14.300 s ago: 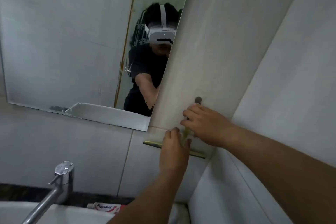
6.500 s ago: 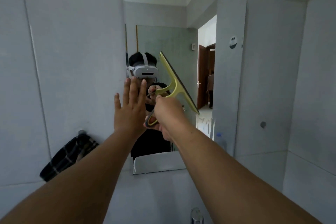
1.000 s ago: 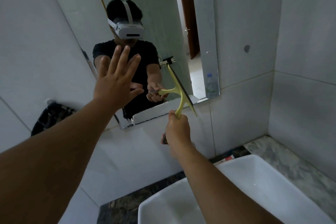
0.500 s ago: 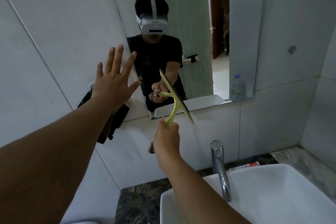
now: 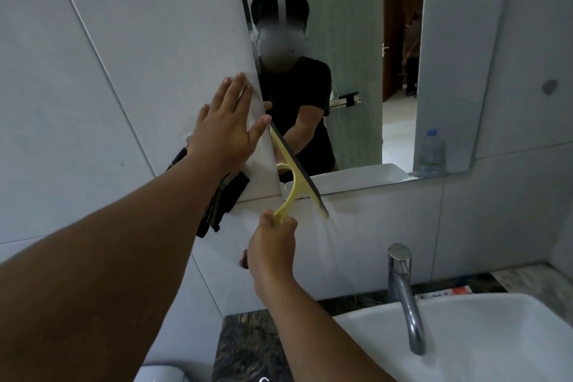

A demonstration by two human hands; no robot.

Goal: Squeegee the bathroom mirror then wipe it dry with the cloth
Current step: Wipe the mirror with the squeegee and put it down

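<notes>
Far left: pale glossy wall tiles [image 5: 93,71], large, thin diagonal grout lines. Left hand [image 5: 224,130] raised flat, fingers straight and spread, palm toward the tile just beside the mirror's left edge; contact with the wall cannot be confirmed. Holds nothing. Below its forearm, a dark cloth [image 5: 223,198] hangs bunched against the tile, soft folds, looks checked; untouched. Next, the squeegee [image 5: 294,170]: yellow plastic T-frame, long straight dark rubber blade, tilted, upper end by the left thumb, lower end past the mirror's bottom edge over the tile. Right hand [image 5: 273,245] grips its handle, fingers curled tight round it. Mirror [image 5: 400,40]: frameless flat glass reflecting a person in a dark shirt, a doorway, a clear plastic bottle at lower right. Judgement: squeegee step in hand, at the lower left corner; wiping not started. Next move probably calls for resetting the blade flat on the glass for another stroke, or parking the tool and reaching left for the cloth. Lower right: chrome tap [image 5: 403,295], smooth curved spout, over a white glazed basin [image 5: 496,335] set in a dark speckled stone worktop [image 5: 248,341].
</notes>
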